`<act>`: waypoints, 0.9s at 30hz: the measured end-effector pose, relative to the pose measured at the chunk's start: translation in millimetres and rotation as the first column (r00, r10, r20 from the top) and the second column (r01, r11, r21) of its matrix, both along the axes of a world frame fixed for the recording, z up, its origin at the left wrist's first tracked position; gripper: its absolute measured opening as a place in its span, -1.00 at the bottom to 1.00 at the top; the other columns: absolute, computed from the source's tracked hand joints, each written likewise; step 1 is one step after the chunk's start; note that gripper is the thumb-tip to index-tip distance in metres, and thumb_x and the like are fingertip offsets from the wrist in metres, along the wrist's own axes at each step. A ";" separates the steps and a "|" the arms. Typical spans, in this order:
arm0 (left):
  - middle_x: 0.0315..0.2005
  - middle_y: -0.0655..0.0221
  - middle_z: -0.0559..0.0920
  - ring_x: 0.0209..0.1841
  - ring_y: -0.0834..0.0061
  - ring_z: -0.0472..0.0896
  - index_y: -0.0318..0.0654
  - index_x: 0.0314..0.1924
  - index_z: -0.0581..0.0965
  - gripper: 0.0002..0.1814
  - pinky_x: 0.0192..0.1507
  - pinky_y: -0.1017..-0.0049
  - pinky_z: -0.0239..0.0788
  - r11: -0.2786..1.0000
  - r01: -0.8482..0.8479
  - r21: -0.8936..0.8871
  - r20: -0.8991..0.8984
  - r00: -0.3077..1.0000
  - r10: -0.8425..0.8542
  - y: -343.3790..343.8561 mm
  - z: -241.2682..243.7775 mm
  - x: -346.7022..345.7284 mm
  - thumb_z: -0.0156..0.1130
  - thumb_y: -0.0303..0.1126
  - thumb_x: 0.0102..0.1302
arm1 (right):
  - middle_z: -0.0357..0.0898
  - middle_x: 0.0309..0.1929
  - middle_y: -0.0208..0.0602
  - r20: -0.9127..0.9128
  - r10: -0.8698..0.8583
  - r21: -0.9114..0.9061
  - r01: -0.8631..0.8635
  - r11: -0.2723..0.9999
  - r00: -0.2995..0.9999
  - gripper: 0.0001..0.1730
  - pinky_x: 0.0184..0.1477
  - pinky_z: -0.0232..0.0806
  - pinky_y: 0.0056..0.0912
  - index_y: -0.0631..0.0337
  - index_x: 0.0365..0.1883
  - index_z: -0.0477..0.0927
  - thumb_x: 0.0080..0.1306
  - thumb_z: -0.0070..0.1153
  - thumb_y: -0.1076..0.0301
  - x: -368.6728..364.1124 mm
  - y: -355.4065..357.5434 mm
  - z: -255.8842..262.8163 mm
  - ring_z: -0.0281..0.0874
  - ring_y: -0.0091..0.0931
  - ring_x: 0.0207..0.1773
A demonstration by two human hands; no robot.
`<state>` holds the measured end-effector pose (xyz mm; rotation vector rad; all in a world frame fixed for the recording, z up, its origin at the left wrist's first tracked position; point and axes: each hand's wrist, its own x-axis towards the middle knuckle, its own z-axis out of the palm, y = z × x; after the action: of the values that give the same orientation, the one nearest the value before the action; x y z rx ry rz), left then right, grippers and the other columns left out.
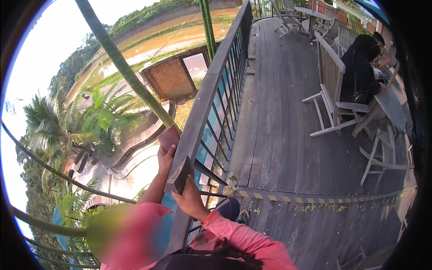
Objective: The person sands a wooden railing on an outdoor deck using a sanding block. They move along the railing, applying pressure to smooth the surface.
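A wooden handrail (pixel 199 118) runs away in front of me above dark metal balusters. On its outer side, my left hand (pixel 165 158) grips a reddish-brown sheet (pixel 169 137), possibly sandpaper, with the thumb across its lower edge. The sheet is beside the rail; whether it touches the wood, I cannot tell. Nearer to me, my right hand (pixel 191 199) holds a dark, flat-sided block (pixel 181 174) at the top of the rail. Its fingers are partly hidden behind the block, whose material is unclear.
Plank decking (pixel 276 111) lies right of the railing, crossed by a striped strip (pixel 287 198). A person in dark clothing (pixel 359 71) sits on a wooden chair (pixel 329 77) by a table (pixel 391 104). A palm stem (pixel 125 64) rises outside the rail, above lower ground.
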<state>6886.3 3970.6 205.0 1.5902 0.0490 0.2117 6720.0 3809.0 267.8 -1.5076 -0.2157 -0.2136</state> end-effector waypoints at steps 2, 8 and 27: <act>-0.04 0.16 0.70 -0.06 0.42 0.69 -0.45 0.17 0.44 -0.62 0.01 0.43 0.52 0.999 0.016 -0.034 0.021 1.000 -0.016 -22.3 3.4 20.8 0.28 -0.44 0.45 | 0.45 0.09 0.16 0.064 -0.072 -0.058 0.076 0.995 0.995 -0.42 0.19 0.36 -0.03 0.37 0.19 0.39 0.20 0.25 0.49 20.9 -5.9 -19.1 0.48 0.11 0.16; -0.03 0.26 0.70 -0.06 0.52 0.67 -0.38 0.20 0.45 -0.59 0.00 0.46 0.52 0.998 0.007 0.056 -0.046 0.999 -0.004 -18.9 -2.7 69.7 0.32 -0.38 0.45 | 0.51 0.00 0.10 0.056 -0.034 -0.045 0.036 0.998 0.998 -0.50 0.13 0.40 -0.01 0.31 0.11 0.45 0.18 0.27 0.47 92.0 -33.7 0.9 0.53 0.08 0.11; 0.00 0.35 0.66 0.02 0.62 0.60 -0.37 0.22 0.45 -0.62 0.09 0.53 0.43 0.985 -0.059 -0.161 -0.199 0.980 0.026 -160.2 24.4 312.5 0.19 -0.54 0.44 | 0.55 -0.10 -0.01 -0.265 -0.019 -0.097 -0.007 0.995 0.964 -0.58 0.03 0.40 -0.15 0.34 0.07 0.45 0.31 0.28 0.39 418.9 -156.4 33.5 0.59 -0.10 -0.04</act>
<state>7198.8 3810.5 229.5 1.4400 0.2487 0.0803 7138.9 3652.6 301.3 -1.6159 -0.0062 -0.0037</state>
